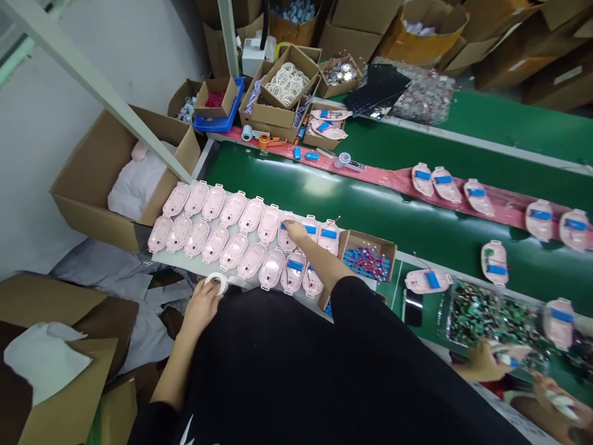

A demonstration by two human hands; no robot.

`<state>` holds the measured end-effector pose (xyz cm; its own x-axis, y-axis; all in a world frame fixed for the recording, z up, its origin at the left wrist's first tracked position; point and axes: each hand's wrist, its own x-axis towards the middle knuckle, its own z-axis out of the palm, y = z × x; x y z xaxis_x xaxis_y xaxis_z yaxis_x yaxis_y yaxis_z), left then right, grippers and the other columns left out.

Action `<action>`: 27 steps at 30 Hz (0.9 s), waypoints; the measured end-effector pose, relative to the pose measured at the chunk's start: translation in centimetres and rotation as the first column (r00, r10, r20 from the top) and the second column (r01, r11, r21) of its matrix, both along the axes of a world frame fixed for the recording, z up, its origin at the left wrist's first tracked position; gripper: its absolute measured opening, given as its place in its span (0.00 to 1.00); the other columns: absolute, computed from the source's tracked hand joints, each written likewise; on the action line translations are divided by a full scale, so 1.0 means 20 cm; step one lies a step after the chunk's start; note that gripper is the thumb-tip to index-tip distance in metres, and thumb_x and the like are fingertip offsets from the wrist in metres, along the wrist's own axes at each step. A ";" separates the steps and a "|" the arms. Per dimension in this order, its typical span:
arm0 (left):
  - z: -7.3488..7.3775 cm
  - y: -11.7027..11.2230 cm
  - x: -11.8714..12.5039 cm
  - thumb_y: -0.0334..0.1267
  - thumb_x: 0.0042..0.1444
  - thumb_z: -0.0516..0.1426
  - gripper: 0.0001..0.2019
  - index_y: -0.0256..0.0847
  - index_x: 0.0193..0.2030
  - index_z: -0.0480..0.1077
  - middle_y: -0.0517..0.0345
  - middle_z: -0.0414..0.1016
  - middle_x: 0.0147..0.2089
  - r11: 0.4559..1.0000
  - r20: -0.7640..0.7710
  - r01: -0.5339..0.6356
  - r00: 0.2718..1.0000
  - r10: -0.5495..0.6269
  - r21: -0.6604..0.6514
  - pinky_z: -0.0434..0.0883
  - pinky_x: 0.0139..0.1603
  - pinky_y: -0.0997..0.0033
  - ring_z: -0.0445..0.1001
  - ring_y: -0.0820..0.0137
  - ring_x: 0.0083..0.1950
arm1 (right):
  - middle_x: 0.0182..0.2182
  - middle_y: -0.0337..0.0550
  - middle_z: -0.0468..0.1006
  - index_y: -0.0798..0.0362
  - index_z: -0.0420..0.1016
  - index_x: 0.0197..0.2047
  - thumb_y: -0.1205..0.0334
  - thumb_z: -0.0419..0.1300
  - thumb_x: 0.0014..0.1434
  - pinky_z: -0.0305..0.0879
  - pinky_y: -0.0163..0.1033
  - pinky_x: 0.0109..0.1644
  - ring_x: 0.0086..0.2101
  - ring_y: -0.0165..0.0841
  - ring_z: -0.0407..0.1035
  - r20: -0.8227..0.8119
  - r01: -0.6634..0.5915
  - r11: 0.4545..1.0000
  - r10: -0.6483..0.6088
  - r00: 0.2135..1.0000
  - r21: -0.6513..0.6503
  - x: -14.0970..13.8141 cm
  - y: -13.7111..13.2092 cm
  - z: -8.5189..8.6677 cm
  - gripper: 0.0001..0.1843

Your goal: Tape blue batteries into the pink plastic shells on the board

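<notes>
A green conveyor belt (296, 198) crosses the room, with a red strip (370, 174) lying along it. A white wall (55, 123) stands at the far left, and cartons (509, 37) are piled beyond the belt's far corner.

Along the belt's near edge lies a white board (241, 279) carrying eighteen pink shells (233, 250) in two rows of nine. The right hand (294, 232) is over the far row, its fingers bunched on a blue battery (288, 226) in one shell; whether it grips cannot be told. The left hand (204, 307) is closed around a white tape roll (217, 283) at the board's near edge.

Just beside the board's right end sits one box of wired batteries (368, 262). Eight more shells (446, 184) lie on the belt, five on the strip and three on the green. Farther right are a tray of green circuit boards (491, 321) and a co-worker's two hands (482, 361). A carton holding white cloth (125, 179) stands left of the board, and a box of white rings (287, 83) sits at the belt's far end.
</notes>
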<state>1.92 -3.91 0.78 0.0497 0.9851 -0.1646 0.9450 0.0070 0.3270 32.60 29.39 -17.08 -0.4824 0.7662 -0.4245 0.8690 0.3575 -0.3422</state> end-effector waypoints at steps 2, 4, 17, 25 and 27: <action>-0.01 -0.03 0.00 0.40 0.68 0.53 0.16 0.44 0.57 0.76 0.47 0.78 0.52 0.999 0.011 -0.032 0.999 0.032 -0.008 0.66 0.69 0.47 0.69 0.51 0.62 | 0.68 0.54 0.69 0.52 0.68 0.69 0.80 0.50 0.61 0.64 0.45 0.65 0.64 0.44 0.66 -0.004 -0.008 1.000 0.008 1.000 0.002 0.00 0.00 -0.04 0.34; -0.02 -0.04 0.01 0.41 0.68 0.53 0.16 0.44 0.57 0.77 0.47 0.78 0.52 0.998 0.028 -0.061 0.998 0.061 -0.007 0.67 0.68 0.48 0.69 0.51 0.63 | 0.70 0.51 0.66 0.51 0.67 0.70 0.80 0.50 0.61 0.61 0.45 0.68 0.67 0.42 0.62 -0.024 -0.012 1.000 0.012 1.000 0.004 -0.01 -0.01 -0.08 0.36; -0.09 0.00 -0.05 0.43 0.67 0.54 0.16 0.41 0.55 0.77 0.47 0.79 0.51 0.994 0.096 -0.042 0.995 0.033 0.100 0.69 0.67 0.45 0.69 0.51 0.61 | 0.62 0.55 0.73 0.57 0.74 0.64 0.70 0.56 0.59 0.57 0.49 0.68 0.59 0.47 0.64 -0.100 0.198 0.972 -0.187 0.977 0.123 0.49 0.06 0.01 0.30; -0.08 0.04 0.01 0.40 0.67 0.54 0.15 0.43 0.56 0.77 0.47 0.79 0.51 0.996 0.104 -0.026 0.994 0.017 0.087 0.67 0.68 0.45 0.69 0.51 0.62 | 0.64 0.53 0.70 0.50 0.75 0.65 0.73 0.55 0.64 0.57 0.47 0.68 0.61 0.47 0.59 0.003 -0.031 0.994 0.031 1.000 0.108 0.45 -0.03 0.02 0.28; -0.07 0.04 0.02 0.40 0.67 0.54 0.15 0.44 0.55 0.77 0.47 0.79 0.50 0.995 0.101 -0.030 0.995 0.021 0.091 0.67 0.68 0.44 0.70 0.51 0.62 | 0.65 0.50 0.69 0.48 0.77 0.63 0.69 0.55 0.66 0.56 0.48 0.69 0.62 0.48 0.57 -0.003 -0.068 0.992 0.069 0.998 0.104 0.42 -0.04 0.03 0.24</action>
